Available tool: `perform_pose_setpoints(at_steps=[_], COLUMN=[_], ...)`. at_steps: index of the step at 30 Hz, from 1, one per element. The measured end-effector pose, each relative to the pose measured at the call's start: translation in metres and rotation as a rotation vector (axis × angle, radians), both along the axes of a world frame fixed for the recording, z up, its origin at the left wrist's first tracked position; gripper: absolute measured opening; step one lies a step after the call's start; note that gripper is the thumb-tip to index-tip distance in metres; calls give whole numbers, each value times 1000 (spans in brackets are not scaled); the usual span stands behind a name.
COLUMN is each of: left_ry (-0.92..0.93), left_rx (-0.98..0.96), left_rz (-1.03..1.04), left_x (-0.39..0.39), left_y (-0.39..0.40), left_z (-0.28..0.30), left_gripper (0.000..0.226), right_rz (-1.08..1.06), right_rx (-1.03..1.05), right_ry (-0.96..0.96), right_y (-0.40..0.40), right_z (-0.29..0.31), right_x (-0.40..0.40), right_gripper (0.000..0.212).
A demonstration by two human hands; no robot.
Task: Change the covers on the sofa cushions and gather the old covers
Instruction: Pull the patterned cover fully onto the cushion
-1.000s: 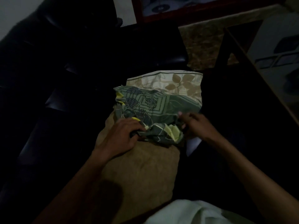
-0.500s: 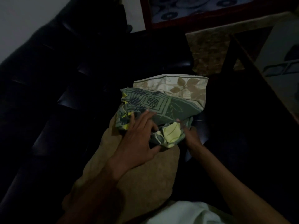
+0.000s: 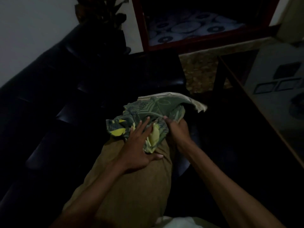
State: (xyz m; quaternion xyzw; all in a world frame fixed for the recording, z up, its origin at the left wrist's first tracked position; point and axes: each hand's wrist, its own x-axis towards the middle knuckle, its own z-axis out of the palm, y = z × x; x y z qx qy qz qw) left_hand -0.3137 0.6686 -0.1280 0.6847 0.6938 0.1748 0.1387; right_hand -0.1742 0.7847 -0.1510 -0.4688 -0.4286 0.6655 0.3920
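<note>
Cover (image 3: 148, 111), green and bunched, sits mid-frame at the far end of the cushion (image 3: 131, 186). Left hand (image 3: 138, 150) lies spread on both. Right hand (image 3: 177, 130) seems, in the dim light, to grip the cover's edge.

Green-and-yellow patterned cover (image 3: 148, 111), tan cushion (image 3: 136, 186), black sofa (image 3: 65, 89).

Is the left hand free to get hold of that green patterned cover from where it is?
Probably yes. The left hand already lies with straight fingers on the bunched green cover atop the brown cushion, nothing between them. The right hand grips the cover's other side, leaving the near edge clear.
</note>
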Motion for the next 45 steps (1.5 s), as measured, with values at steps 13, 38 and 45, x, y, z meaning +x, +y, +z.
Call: perform_pose_setpoints(at_steps=[13, 38, 45], left_ry=[-497, -943, -1153], left_rx=[244, 434, 166], left_rz=[310, 214, 465], left_x=[27, 6, -30], left_y=[65, 120, 105], left_z=[92, 148, 76], left_gripper=[93, 24, 28], right_rz=[84, -7, 255], right_rx=[525, 382, 530], right_ry=[-458, -555, -994], right_y=[43, 62, 49], right_z=[150, 165, 131], right_x=[-27, 3, -61], right_gripper=[86, 102, 82])
